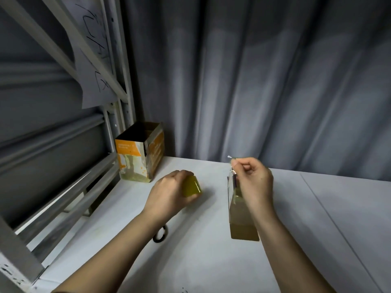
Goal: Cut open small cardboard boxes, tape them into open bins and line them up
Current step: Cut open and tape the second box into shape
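The left hand [169, 191] curls its fingers [186, 173] round a yellowish roll of tape [191, 186], holding it low over the white surface [211, 261]. The right hand [252, 182] pinches something thin and clear between thumb and forefinger, seemingly a strip of tape end [230, 160], though it is too blurred to be sure; its other fingers are curled in. Directly under and in front of the right fingers stands a small cardboard box [241, 220], brownish, tilted on the surface, its upper part hidden behind the hand, so I cannot tell whether the hand touches it. Beyond the left fingers, well apart from them and against the back corner, stands an open bin [139, 153] made from an orange and white printed box, its top cut away and upright. Near the left wrist, partly covered by the forearm, a dark ring [161, 234] lies flat on the surface. To the left of the left hand rises a grey metal shelf frame [118, 85] with a sheet of paper [93, 66] bearing handwriting hung on it. A grey curtain [264, 81] hangs behind both hands.
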